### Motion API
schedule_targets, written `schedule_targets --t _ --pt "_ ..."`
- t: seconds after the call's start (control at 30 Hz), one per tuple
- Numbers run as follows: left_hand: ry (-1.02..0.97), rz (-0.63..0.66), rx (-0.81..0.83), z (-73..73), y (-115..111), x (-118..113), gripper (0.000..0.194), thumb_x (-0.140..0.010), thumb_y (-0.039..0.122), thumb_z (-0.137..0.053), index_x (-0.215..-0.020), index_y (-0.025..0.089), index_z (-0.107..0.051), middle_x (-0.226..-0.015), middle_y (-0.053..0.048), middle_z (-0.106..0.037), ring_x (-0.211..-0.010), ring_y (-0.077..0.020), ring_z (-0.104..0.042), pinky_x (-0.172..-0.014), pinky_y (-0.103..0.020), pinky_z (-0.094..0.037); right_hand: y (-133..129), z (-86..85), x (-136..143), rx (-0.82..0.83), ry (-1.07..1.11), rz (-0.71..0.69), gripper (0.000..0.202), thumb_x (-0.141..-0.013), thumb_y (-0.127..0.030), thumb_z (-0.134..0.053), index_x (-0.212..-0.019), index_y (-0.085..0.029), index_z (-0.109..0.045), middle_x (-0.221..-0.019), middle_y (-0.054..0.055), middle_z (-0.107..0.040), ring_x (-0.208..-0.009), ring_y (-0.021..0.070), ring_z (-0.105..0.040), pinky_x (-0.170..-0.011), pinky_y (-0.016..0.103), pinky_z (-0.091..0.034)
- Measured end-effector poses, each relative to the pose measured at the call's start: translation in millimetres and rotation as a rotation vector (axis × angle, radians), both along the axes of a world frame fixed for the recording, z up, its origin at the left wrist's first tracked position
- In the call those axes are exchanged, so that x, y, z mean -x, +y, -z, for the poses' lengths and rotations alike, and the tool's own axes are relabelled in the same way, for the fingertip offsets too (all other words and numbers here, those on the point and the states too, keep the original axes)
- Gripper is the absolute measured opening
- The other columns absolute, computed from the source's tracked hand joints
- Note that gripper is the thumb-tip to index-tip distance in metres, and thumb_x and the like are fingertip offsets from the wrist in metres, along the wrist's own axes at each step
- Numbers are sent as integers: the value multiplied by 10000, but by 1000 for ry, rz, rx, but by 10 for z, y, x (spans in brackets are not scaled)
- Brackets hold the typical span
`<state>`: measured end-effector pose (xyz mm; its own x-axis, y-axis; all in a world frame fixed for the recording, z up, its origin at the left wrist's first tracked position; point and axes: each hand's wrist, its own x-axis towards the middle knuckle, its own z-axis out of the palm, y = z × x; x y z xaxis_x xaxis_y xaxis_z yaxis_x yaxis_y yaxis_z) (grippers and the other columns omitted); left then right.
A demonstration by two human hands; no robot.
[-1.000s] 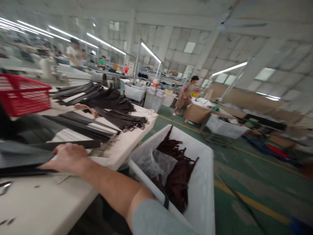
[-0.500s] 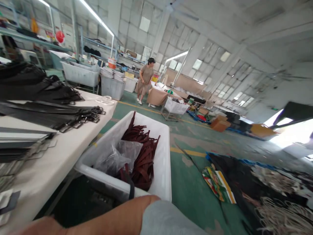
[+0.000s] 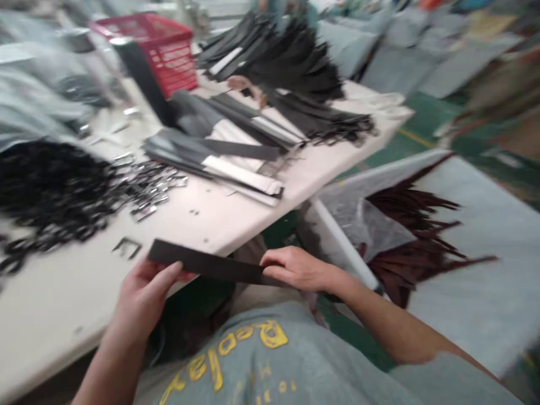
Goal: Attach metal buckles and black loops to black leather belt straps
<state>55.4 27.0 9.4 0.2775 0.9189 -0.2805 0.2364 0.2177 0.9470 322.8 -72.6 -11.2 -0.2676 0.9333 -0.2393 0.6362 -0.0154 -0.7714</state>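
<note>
A black belt strap (image 3: 223,269) stretches between my hands along the near edge of the table. My left hand (image 3: 149,289) pinches it close to its left end, thumb on top. My right hand (image 3: 297,269) is wrapped round the strap farther right, and the rest of it is hidden below that hand. Just above my left hand, a metal buckle frame (image 3: 126,247) lies by itself on the white tabletop (image 3: 189,222). Loose silver buckle parts (image 3: 154,185) are scattered farther back.
A heap of black buckle parts (image 3: 46,191) covers the table's left side. Bundled straps (image 3: 236,163), more black belts (image 3: 278,56) and a red basket (image 3: 172,53) stand behind. At right, a white bin (image 3: 485,315) holds dark red straps (image 3: 405,242) and clear plastic.
The view has swung left and down from the bin and hall to the table. Both hands now show, holding the black strap, where earlier mainly one forearm was visible.
</note>
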Motion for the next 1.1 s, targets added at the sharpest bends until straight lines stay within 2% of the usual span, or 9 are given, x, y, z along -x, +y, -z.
schedule_targets --t 0.07,0.17,0.27,0.33,0.5,0.67,0.87,1.0,1.1 --pt "-193 -120 84 103 -82 131 550 -684 419 -821 -1132 162 -633 -788 8 -704 -596 -129 -645 -578 -241 -561 94 81 155 -73 92 93 285 -928 -282 -616 -1205 -219 -620 -1055 28 -733 -913 163 -686 -817 272 -523" --pt "-354 -202 157 257 -222 166 623 -710 358 -805 -1257 189 -561 -809 2 -717 -591 -133 -674 -570 -232 -560 227 124 576 -237 168 138 561 -843 -376 -727 -1344 -236 -517 -1180 72 -695 -1042 229 -674 -915 367 -537" --pt "-457 -245 168 324 -388 175 552 -730 340 -797 -1215 197 -576 -864 -6 -727 -634 -134 -693 -604 -230 -571 304 98 995 -413 125 89 500 -861 -395 -715 -1299 -217 -555 -1143 89 -699 -1028 252 -675 -891 380 -547" --pt "-481 -264 167 325 -473 235 488 -740 339 -794 -1165 199 -600 -897 -8 -732 -663 -135 -699 -628 -235 -577 345 82 1140 -481 82 35 424 -900 -381 -670 -1274 -203 -584 -1115 92 -711 -1004 248 -682 -876 368 -549" --pt "-452 -238 207 329 -507 493 320 -772 377 -770 -968 162 -637 -792 -7 -723 -658 -146 -710 -642 -239 -580 409 80 1114 -416 25 -107 429 -892 -340 -652 -1298 -210 -603 -1176 82 -715 -1027 246 -689 -914 365 -546" --pt "-500 -274 252 362 -509 538 470 -737 322 -793 -1145 189 -601 -851 4 -728 -647 -117 -699 -623 -207 -566 399 114 1176 -451 120 -22 454 -880 -380 -691 -1293 -212 -606 -1134 78 -709 -1029 242 -674 -918 367 -541" --pt "-512 -299 247 380 -546 468 312 -727 294 -781 -968 172 -624 -826 10 -702 -666 -100 -666 -655 -206 -562 410 210 1299 -531 146 34 340 -922 -393 -651 -1213 -218 -673 -1068 68 -729 -975 222 -684 -887 355 -555" --pt "-501 -319 223 419 -553 483 323 -747 310 -761 -1010 186 -618 -851 11 -692 -710 -106 -650 -696 -215 -551 425 248 1322 -649 -1 -25 366 -966 -420 -586 -1196 -150 -675 -1035 104 -735 -931 223 -691 -826 333 -551" --pt "-472 -281 155 424 -556 527 415 -800 307 -726 -1186 212 -605 -914 2 -697 -791 -120 -653 -757 -227 -537 439 243 1346 -682 -53 -77 311 -999 -387 -535 -1090 -135 -694 -931 85 -735 -834 196 -684 -730 294 -515"
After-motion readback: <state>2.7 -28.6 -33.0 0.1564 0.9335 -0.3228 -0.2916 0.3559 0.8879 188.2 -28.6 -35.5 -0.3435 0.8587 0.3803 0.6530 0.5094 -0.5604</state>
